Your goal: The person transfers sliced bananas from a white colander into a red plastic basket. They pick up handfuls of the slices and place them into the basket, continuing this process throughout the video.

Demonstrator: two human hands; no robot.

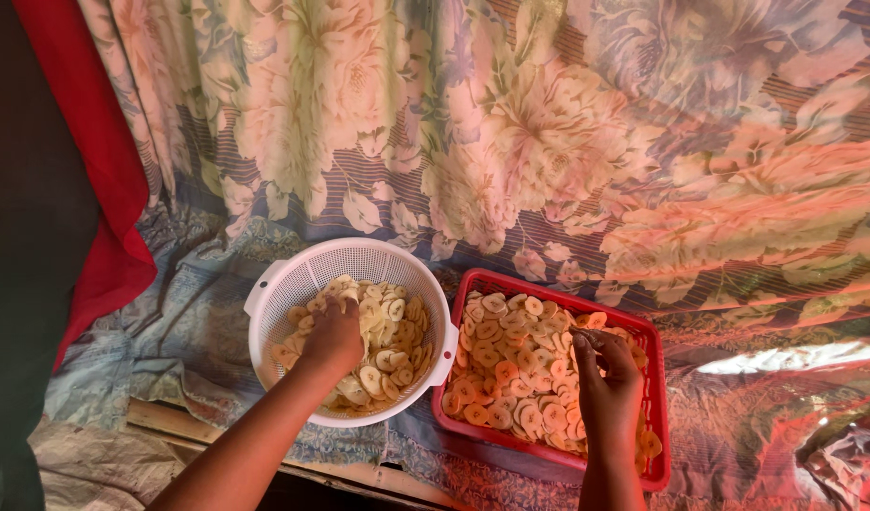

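Left hand sunk into a white round colander, palm down on the heap of pale plantain slices; fingers curled into the pile, tips buried, so whether pinching a slice or merely pressing cannot be told. Slices packed all round those fingers, thickest just beyond and to the right of them, thinner toward the near rim under the wrist. Forearm running back toward the lower left corner.

Right hand over a red rectangular basket, back of the hand up, fingers drawn together with tips bent toward the thumb, pinching what looks like one orange-tinted slice at the far edge of the heap. More slices spread flat in a single crowded layer to the left of these fingers, filling the basket from the far wall to the near one; a few showing to the right of the wrist.

Colander and basket side by side, colander handle touching or just overlapping the basket's left wall. Both resting on a flowered cloth spread beneath and rising behind, well beyond both sets of fingers. Red fabric hanging far left of the left hand. Crinkled clear plastic sheet lying right of the basket, catching reddish light. Wooden edge showing under the cloth near the left forearm.
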